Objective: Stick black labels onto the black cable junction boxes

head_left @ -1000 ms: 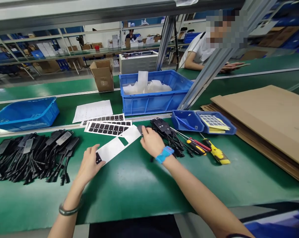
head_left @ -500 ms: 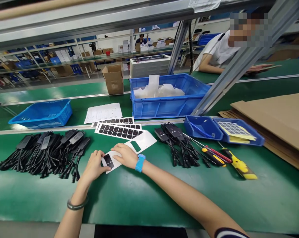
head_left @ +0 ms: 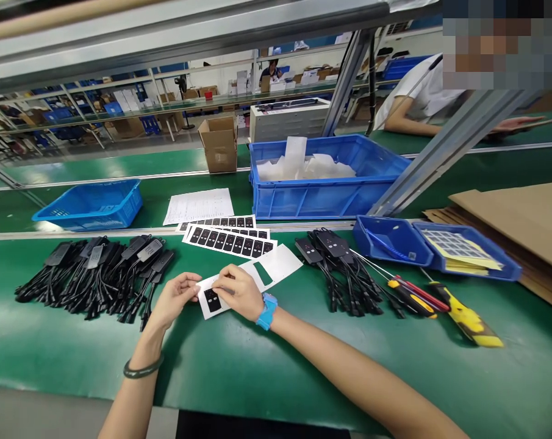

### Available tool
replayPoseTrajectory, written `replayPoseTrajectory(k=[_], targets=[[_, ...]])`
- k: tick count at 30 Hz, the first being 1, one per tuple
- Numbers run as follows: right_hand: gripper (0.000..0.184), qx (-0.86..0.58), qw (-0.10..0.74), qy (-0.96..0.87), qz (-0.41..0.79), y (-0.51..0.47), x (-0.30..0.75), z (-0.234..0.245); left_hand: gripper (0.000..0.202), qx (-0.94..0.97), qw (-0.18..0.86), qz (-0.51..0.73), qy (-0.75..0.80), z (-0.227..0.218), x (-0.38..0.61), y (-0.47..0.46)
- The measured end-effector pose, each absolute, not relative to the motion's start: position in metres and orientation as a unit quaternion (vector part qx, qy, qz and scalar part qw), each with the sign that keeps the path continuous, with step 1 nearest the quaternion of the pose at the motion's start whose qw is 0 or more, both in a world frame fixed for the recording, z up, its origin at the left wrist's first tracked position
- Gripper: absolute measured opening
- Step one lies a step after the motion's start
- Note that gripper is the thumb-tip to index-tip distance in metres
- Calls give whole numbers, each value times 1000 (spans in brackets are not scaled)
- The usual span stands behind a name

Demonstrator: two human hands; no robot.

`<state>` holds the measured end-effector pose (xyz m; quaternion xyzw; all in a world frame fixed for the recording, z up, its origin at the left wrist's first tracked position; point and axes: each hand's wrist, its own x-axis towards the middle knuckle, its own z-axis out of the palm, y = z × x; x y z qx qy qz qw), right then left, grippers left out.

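Observation:
A white sheet [head_left: 205, 310] bearing a black label [head_left: 213, 300] with two pale round marks lies tilted on the bench before me. My left hand [head_left: 177, 297] pinches the sheet's left edge between thumb and fingers. Over the label's upper edge, my right hand [head_left: 239, 294] has its thumb and fingertips closed in a pinch. Beyond the right wrist, a white piece with a rectangular cut-out [head_left: 283, 263] shows; the hand hides whether it joins the sheet. Strips of black labels [head_left: 230, 242] lie just behind.
Black cabled boxes lie in a left pile [head_left: 95, 274] and a right pile [head_left: 337, 268]. Screwdrivers [head_left: 415, 299] and a yellow-black tool [head_left: 470, 320] lie at right, near small blue trays [head_left: 390, 244]. Behind are a blue basket [head_left: 88, 207] and bin [head_left: 312, 201]. A person sits across.
The view has shifted, moving the bench items rightward and sideways. My right fingers have gone from lying flat on the sheet to pinching at the label; my left fingers have drawn back to the sheet's edge.

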<state>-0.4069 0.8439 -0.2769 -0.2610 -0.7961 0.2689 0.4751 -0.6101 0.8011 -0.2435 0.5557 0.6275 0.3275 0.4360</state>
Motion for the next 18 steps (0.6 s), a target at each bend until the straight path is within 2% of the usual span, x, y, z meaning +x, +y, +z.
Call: replayPoseTrajectory(k=[4,6,9,11,15,18], targets=[[9,-258,508,-727,384,829,-391,-257,30,560,322,319,693,-234,-613,805],[7,-275,527,-685,421,826,-378,-249,30,558,227,300,740,-226,-621,807],[7,-304,546,-630,461,827,-359,-241,42,546,17,171,820,-219,-636,815],[9,-321,547,-596,493,829,-349,-239,49,540,-58,92,835,-220,-645,820],[16,-351,549,-543,529,831,-338,-238,54,562,-42,83,822,-226,-649,825],[19,-367,558,-517,535,832,-334,-239,47,590,-15,97,801,-226,-639,824]])
